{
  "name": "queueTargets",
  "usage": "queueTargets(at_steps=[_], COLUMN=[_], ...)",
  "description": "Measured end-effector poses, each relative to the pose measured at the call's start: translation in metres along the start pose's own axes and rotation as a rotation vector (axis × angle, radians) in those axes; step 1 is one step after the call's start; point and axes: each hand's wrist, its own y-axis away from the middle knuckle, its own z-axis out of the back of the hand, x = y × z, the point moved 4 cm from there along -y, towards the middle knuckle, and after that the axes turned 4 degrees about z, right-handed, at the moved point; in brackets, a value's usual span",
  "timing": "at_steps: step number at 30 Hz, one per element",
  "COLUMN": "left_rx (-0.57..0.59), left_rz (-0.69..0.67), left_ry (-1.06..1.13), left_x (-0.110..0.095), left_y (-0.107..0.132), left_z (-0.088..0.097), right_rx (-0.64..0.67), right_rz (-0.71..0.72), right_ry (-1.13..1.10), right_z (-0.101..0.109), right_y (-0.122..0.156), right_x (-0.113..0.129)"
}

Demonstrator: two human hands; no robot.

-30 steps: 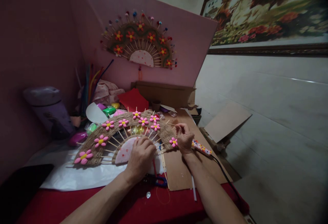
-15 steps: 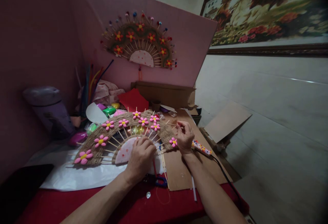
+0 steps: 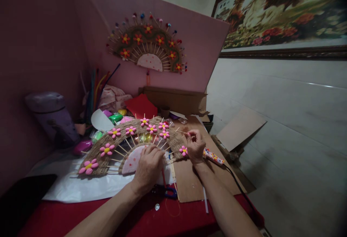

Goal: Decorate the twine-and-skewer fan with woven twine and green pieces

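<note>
Lying flat with its long axis running left to right across the table (image 3: 127, 219), the fan (image 3: 131, 161) has its right end beside the right hand (image 3: 195, 145), the nearer one to that end. There the wrist is bent, fingers pinched together at the tip of a stick (image 3: 181, 131); what sits between them is too small to tell. The left hand (image 3: 150, 159) rests palm-down on the fan's half-disc, fingers bent, their grip hidden.
</note>
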Motion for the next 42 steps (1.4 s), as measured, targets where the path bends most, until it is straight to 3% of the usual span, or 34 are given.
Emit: queueTargets(at_steps=[9, 21, 33, 42], left_rx=[0.033, 0.061, 0.071, 0.035], left_rz=[0.011, 0.020, 0.034, 0.018], left_ry=[-0.011, -0.027, -0.029, -0.043], left_x=[0.000, -0.002, -0.003, -0.005], left_y=[0.000, -0.001, -0.002, -0.004], left_z=[0.000, 0.000, 0.001, 0.003], right_rx=[0.020, 0.014, 0.010, 0.035], right_rz=[0.104, 0.106, -0.055, -0.061], right_ry=[-0.072, -0.031, -0.104, -0.054], right_z=[0.001, 0.001, -0.003, -0.002], right_y=[-0.002, -0.003, 0.000, 0.003], right_x=[0.002, 0.003, -0.005, -0.006])
